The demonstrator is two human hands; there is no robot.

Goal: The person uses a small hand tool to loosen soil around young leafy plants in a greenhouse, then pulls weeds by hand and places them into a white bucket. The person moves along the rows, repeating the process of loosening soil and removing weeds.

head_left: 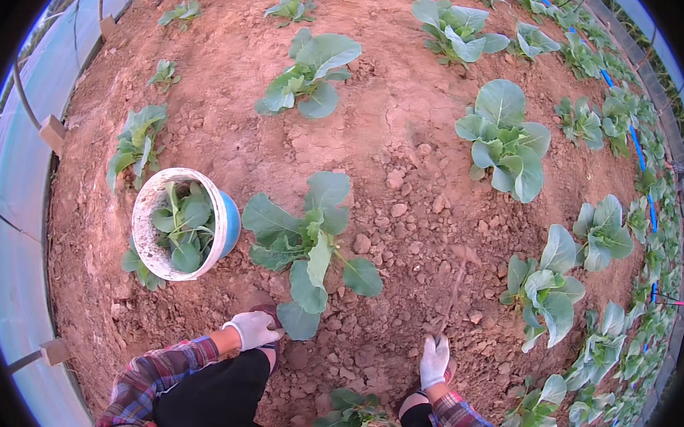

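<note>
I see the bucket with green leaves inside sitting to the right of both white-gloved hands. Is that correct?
No: the head view shows the bucket with green leaves inside sitting to the left of both the white-gloved left hand and right hand.

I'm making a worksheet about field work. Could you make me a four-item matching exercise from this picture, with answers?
Things
1. Bucket
2. Left hand
3. Right hand
4. Blue line

Descriptions
A. White-gloved, seemingly at the near end of a thin, earth-coloured handle
B. Runs along the picture's right side, among green plants
C. White-gloved, the nearer of the two to the blue-and-white container
D. Has loose green leaves inside

Right pairs: 1-D; 2-C; 3-A; 4-B
</note>
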